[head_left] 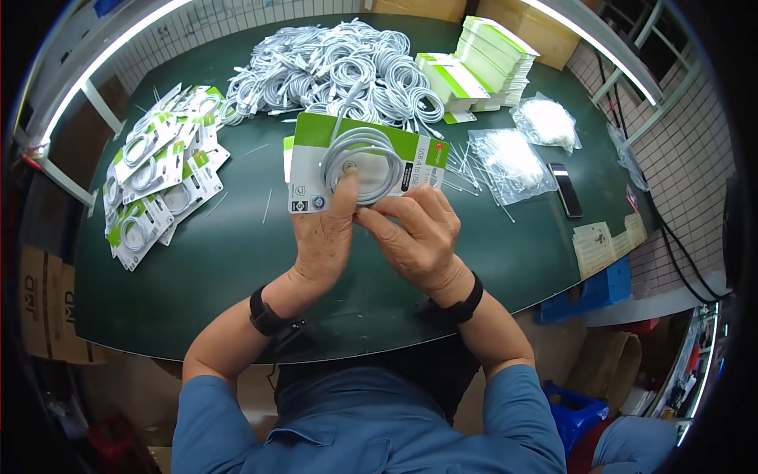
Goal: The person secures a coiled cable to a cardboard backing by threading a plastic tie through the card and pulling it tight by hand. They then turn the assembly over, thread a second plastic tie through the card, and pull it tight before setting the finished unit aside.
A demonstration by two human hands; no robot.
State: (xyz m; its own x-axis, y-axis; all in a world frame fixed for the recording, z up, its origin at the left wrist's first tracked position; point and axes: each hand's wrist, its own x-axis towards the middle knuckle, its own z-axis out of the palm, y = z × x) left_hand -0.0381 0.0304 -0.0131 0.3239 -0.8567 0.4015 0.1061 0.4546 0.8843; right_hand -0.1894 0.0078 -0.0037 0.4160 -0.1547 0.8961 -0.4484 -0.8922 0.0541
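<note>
Over the middle of the table, my left hand [322, 237] grips a green and white packaging card [310, 154] from below. Its thumb presses a coiled light grey charging cable [360, 136] against the card's front. At the card's lower edge, just under the coil, my right hand [424, 241] has its thumb and fingertips pinched together. What sits between those fingertips is too small and covered to make out. A sliver of another green and white piece shows behind the held card's left edge.
Left lies a heap of carded cables [170, 170]; at the back, a large pile of loose coiled cables [335, 67]. Stacked cards [497, 59] stand back right. Nearer are bags of white cable ties [513, 166], scattered loose ties [464, 167], a phone [565, 189] and worn paper [596, 246].
</note>
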